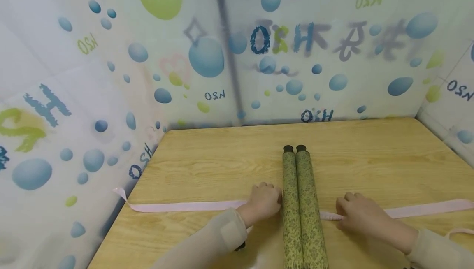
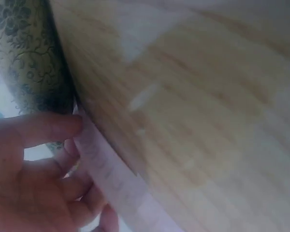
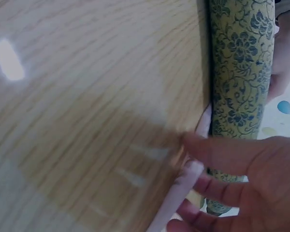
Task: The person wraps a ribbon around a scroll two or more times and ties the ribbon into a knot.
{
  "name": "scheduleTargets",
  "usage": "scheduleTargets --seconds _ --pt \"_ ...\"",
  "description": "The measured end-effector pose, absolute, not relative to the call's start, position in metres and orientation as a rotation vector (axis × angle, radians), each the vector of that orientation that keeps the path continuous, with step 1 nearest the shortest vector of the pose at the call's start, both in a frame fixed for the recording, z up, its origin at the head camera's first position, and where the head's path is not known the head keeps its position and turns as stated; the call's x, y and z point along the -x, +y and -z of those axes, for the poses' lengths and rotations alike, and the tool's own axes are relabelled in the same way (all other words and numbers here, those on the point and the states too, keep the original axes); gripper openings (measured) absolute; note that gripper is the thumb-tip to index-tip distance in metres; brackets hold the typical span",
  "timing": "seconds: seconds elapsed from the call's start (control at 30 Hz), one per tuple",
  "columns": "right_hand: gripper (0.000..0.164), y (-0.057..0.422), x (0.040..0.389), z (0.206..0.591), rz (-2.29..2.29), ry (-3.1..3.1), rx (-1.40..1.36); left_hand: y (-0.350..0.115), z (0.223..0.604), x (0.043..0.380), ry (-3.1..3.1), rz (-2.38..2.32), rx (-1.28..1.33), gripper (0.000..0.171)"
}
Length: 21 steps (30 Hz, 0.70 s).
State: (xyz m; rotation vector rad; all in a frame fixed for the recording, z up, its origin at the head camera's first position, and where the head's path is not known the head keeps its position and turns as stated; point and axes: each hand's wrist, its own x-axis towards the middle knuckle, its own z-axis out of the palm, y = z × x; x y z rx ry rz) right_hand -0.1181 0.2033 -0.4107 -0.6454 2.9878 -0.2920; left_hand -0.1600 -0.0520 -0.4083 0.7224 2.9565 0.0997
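Two scrolls (image 1: 305, 203) lie side by side, rolled in green-gold floral cloth, with black knobs at their far ends. Beneath them a pink ribbon (image 1: 185, 207) crosses the table from left to right. Just left of the scrolls, my left hand (image 1: 264, 201) pinches the ribbon between thumb and fingers; the left wrist view has this hand (image 2: 34, 179) close against a roll (image 2: 29, 63). On the other side, my right hand (image 1: 364, 215) grips the ribbon a short way from the scrolls. Faint markings show on the ribbon (image 2: 116, 169) in the left wrist view.
The wood-grain table (image 1: 222, 158) reaches back to a patterned curtain (image 1: 289, 84). One ribbon end curls up over the table's left edge. A small dark thing (image 1: 240, 246) pokes out under the left sleeve (image 1: 207, 240). At far right lies another thin pink strip (image 1: 459, 231).
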Motion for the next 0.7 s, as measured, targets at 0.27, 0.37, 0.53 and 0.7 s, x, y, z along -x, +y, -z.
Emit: scheduleTargets --seconds 0.27,0.37,0.53,0.7 --pt "0.015 0.211 0.119 0.410 0.503 2.869 0.553 -0.074 0.393 0.162 2.651 -0.447 -0.667 0.036" --pt "0.016 0.218 0.120 0.406 0.665 2.781 0.500 -0.089 0.382 0.165 2.545 -0.547 -0.612 0.039" --pt "0.014 0.226 0.124 0.401 0.746 2.751 0.469 -0.103 0.369 0.170 2.445 -0.730 -0.571 0.025" --pt "0.013 0.231 0.128 0.390 0.767 2.747 0.506 -0.101 0.354 0.171 2.466 -0.885 -0.560 0.029"
